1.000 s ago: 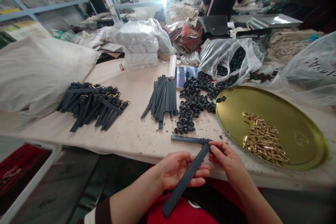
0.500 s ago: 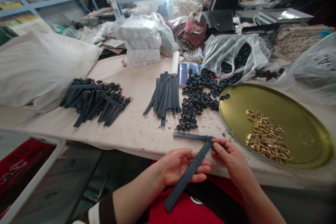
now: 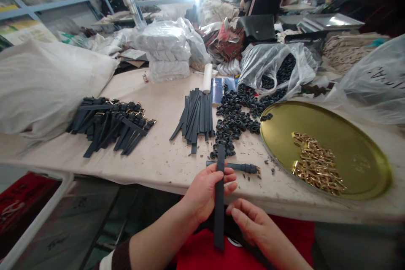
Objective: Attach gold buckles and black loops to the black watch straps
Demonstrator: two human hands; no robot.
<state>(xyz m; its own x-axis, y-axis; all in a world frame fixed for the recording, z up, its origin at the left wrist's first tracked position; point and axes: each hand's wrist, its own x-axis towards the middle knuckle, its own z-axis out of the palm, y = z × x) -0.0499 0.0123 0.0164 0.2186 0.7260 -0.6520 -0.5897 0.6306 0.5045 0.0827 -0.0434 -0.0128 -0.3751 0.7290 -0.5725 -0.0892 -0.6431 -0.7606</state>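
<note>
My left hand grips a dark strap between thumb and fingers; the strap stands lengthwise over my lap, its upper end above the hand. Just right of its lower half is my right hand, fingers curled in with thumb and forefinger close together; whatever they hold, if anything, is too small to make out. Behind the left hand, a strap with a buckle lies across the table near its front edge. Farther back are a bundle of plain dark straps and a heap of small black loops.
At right a round gold tray carries a pile of gold buckles. Buckled straps are heaped at left beside a white cloth bundle. A white roll, a blue booklet and plastic-wrapped packs stand behind.
The strap in my left hand has swung from a slant to nearly upright. My right hand has left the buckled strap on the table and come down toward my lap.
</note>
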